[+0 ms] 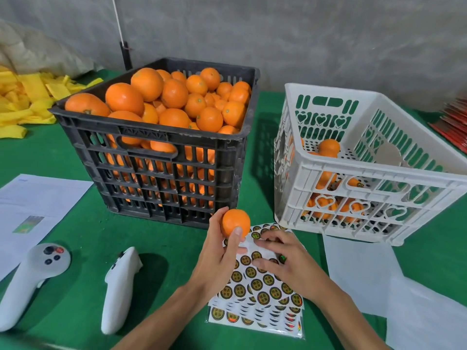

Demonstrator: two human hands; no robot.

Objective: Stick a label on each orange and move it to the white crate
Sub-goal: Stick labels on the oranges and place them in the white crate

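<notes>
- Green felt-covered table point(83, 238) under a grey concrete wall; everything below is placed relative to the black slatted plastic crate point(156, 157).
- Black crate sits mid-table, heaped with unlabelled oranges: likely the supply.
- White perforated plastic crate point(366, 178), right of the black one, holds a few oranges so far, so the job looks barely begun.
- Stack of round gold-and-black sticker sheets point(257, 294) lies in front of the black crate, within easy reach; printed characters too small to read.
- Right hand point(285, 258) rests on the top sheet, fingers bent, apparently picking at a label.
- Left hand point(222, 253) grips one small orange point(235, 222) just in front of the black crate, bare side ready for a sticker.
</notes>
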